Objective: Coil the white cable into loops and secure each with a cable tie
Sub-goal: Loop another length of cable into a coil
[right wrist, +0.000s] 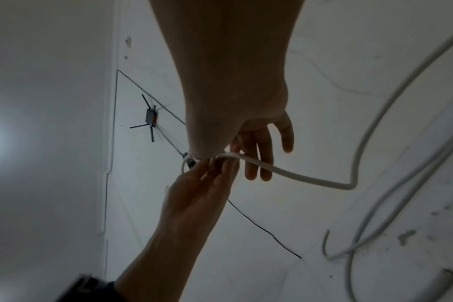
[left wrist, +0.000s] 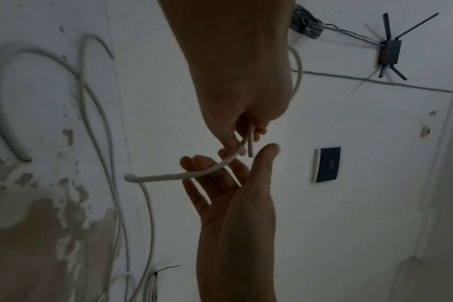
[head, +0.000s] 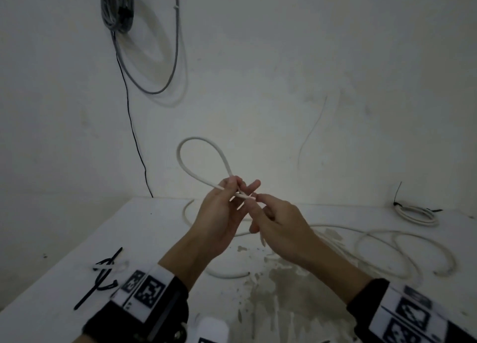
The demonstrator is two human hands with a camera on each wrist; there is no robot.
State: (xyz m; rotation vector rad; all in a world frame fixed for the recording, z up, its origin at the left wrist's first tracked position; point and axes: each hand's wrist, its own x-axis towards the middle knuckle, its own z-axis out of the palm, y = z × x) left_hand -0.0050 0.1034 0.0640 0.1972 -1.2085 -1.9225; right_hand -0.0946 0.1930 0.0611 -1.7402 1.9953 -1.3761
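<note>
The white cable [head: 196,138] forms one upright loop above my hands, in front of the wall. My left hand [head: 233,185] pinches the spot where the loop's two strands cross. In the left wrist view the left hand [left wrist: 246,130] grips both strands, and the short cut end [left wrist: 250,145] sticks out below its fingers. My right hand [head: 260,201] meets the cable just right of that crossing. Its fingers [left wrist: 207,173] are spread fairly straight with the cable [left wrist: 168,176] lying across them. The rest of the cable [right wrist: 297,175] trails down to the table.
A white table [head: 77,252] with a stained patch [head: 271,291] carries loose cable [head: 402,252] at the right. A tied white coil [head: 415,213] lies at the back right. Black cable ties [head: 103,273] lie at the front left. A grey cable bundle [head: 117,7] hangs on the wall.
</note>
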